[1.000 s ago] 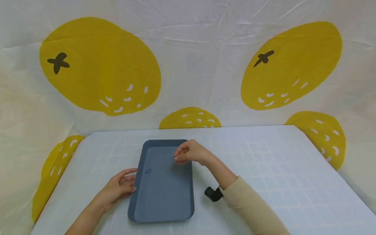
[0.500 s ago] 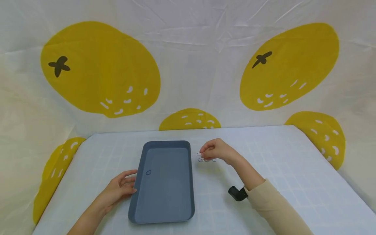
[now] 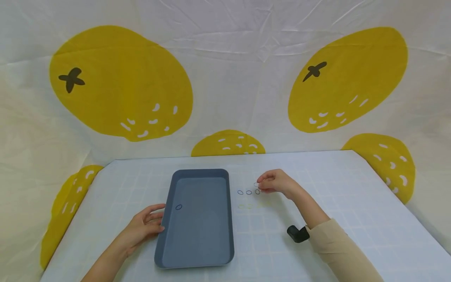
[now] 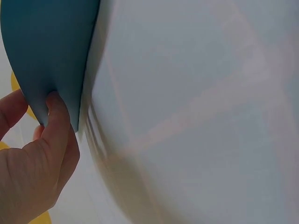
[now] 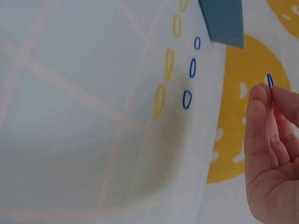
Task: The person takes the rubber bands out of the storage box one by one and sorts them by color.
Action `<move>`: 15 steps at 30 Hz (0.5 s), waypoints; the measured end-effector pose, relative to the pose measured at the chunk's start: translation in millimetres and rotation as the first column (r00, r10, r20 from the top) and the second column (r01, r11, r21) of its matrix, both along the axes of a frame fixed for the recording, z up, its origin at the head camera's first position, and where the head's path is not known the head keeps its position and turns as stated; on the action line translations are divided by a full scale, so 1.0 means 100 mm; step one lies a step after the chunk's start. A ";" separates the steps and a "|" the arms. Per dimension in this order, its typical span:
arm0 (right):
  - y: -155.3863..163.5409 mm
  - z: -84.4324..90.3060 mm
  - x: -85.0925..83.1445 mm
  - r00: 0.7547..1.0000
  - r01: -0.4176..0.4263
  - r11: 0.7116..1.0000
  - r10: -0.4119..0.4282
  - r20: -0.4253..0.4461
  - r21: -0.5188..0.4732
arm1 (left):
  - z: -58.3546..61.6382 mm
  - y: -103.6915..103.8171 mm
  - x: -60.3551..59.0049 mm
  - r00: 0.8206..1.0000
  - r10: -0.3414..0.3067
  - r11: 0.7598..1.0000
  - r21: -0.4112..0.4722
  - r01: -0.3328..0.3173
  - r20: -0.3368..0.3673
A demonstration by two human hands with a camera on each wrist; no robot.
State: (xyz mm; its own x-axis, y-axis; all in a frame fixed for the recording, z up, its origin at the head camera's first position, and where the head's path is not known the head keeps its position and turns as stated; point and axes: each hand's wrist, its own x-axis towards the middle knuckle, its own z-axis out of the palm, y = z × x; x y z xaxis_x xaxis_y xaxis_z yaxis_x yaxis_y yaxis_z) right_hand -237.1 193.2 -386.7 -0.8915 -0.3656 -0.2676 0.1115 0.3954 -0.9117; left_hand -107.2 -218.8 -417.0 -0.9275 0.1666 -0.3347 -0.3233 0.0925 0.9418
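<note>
My left hand [image 3: 139, 229] rests at the left side of a blue-grey tray [image 3: 193, 260], its thumb and fingertips touching the tray's outer wall. In the right wrist view, my right hand [image 5: 273, 149] pinches a small blue rubber band [image 5: 270, 79] between thumb and index finger. That hand is held over the table, right of the tray. Below it lies a row of three blue rubber bands [image 5: 183, 100] on the cloth. A single dark blue rubber band [image 3: 176, 208] lies inside the tray, toward its left side.
Several yellow rubber bands [image 5: 163, 100] form a row nearer to me than the blue ones. A pale checked cloth [image 3: 317, 203] covers the table, and a white curtain [image 3: 239, 78] with yellow fruit prints hangs behind. A black device [image 3: 297, 234] sits at my right wrist.
My right hand has moved rightward from above the tray, out past the row of blue bands, uncovering them. My left hand has stayed at the tray's side.
</note>
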 end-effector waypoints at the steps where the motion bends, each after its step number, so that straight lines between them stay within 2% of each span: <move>1: 0.02 -0.02 -0.01 1.000 0.010 1.000 -0.010 0.003 0.003 | 0.00 0.00 0.00 1.000 0.002 1.000 0.002 -0.002 0.003; 10: 0.21 -0.19 -0.04 0.995 0.091 0.992 -0.094 0.032 0.090 | -0.03 -0.01 -0.01 1.000 -0.023 0.999 0.037 0.024 -0.021; 15: 0.25 -0.29 -0.06 0.991 0.109 0.991 -0.114 0.067 0.076 | -0.04 -0.02 -0.01 0.999 -0.020 0.999 0.031 0.020 -0.025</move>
